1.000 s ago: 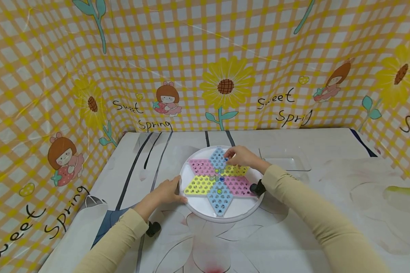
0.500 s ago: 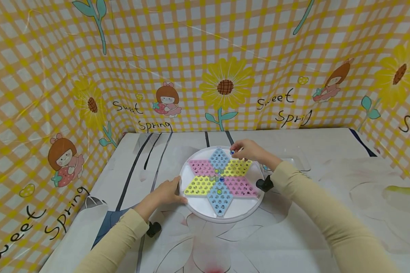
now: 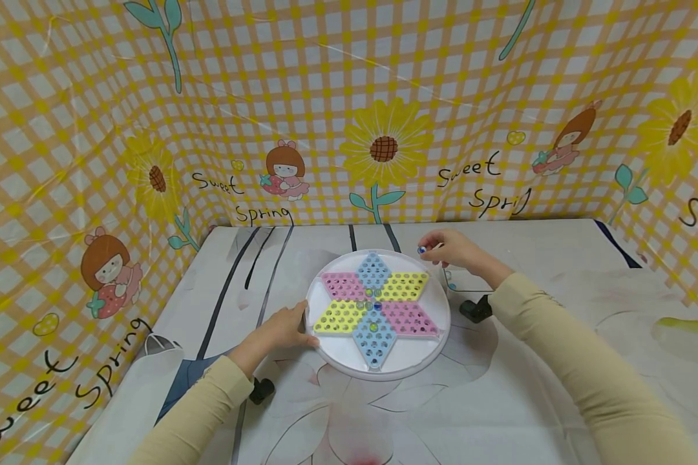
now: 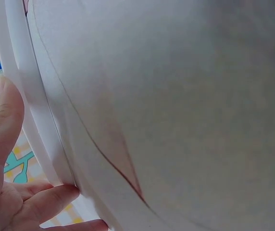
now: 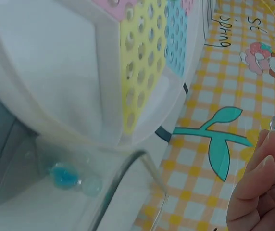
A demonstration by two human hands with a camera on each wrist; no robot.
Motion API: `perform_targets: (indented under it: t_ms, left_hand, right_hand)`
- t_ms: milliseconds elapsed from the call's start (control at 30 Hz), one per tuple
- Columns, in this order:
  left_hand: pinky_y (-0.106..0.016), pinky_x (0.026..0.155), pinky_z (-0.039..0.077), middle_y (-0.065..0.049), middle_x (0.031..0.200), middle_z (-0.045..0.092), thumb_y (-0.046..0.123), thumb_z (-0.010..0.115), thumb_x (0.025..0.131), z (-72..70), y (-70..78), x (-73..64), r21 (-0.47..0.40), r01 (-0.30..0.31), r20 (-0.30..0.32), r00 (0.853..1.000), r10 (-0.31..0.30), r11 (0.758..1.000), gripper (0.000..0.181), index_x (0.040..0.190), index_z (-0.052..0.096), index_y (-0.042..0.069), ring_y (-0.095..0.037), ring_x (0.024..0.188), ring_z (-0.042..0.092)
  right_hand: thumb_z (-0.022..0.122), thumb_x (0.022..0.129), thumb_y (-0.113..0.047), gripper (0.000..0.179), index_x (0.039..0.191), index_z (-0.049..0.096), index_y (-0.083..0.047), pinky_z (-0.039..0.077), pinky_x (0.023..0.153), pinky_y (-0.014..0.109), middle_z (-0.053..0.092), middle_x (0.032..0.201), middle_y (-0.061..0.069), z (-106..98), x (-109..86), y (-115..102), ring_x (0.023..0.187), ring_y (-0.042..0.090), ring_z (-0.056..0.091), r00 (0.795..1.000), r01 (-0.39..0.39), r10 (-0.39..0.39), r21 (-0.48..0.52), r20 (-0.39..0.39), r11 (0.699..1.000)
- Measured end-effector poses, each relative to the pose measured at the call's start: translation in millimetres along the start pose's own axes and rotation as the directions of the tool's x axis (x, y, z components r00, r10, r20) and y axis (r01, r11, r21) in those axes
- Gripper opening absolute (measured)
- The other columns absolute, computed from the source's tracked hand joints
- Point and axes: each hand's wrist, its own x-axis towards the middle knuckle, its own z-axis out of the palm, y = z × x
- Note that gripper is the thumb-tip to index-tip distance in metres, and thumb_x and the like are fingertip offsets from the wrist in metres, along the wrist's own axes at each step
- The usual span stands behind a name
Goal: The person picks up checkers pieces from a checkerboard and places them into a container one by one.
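Note:
A round white Chinese checkers board (image 3: 408, 352) carries a star of blue, pink and yellow sections full of holes. Several marbles (image 3: 377, 307) sit in holes about its middle. Just beyond the board's far right rim, my right hand (image 3: 458, 250) pinches a clear marble with blue in it (image 3: 422, 250) between thumb and fingertips, raised above the table. My left hand (image 3: 279, 330) rests against the board's left edge, its thumb and outstretched fingers spread along the rim; the left wrist view shows the fingertips touching the outer side.
At the board's right stands a clear plastic box (image 5: 149, 168) with a blue marble (image 5: 64, 175) and a paler marble (image 5: 92, 186) in it. A checked cloth (image 3: 326, 97) hangs behind the table as a wall.
My right hand has lifted off the board's far section and moved right past the rim, the blue marble pinched in it. The left hand and the board stay put.

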Motion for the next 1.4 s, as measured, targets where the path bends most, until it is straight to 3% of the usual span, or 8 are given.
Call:
perform_targets:
  t_ms: [833,1400]
  left_hand:
    - [-0.053,0.1,0.035,-0.026,0.131,0.047,0.041,0.074,0.072,-1.8,3.1,-3.0,0.012,0.009,0.002,1.0,-0.009,1.0,0.092,0.14,0.029,-0.001,-0.044,0.123,0.039]
    - [-0.053,0.1,0.035,-0.026,0.132,0.046,0.042,0.074,0.071,-0.5,1.9,-1.4,0.011,0.012,0.001,1.0,-0.012,1.0,0.093,0.14,0.028,-0.002,-0.044,0.123,0.04]
  right_hand:
    - [0.059,0.088,-0.017,0.034,0.114,0.052,0.004,0.047,0.06,0.029,0.052,0.097,0.011,-38.8,-28.9,46.9,0.074,0.017,0.05,0.998,-0.032,0.032,0.011,-0.048,0.999]
    - [0.059,0.088,-0.02,0.039,0.115,0.049,0.005,0.046,0.06,0.027,0.055,0.093,0.008,-42.0,-36.5,74.8,0.073,0.015,0.05,0.996,-0.078,0.079,0.027,-0.028,0.997]
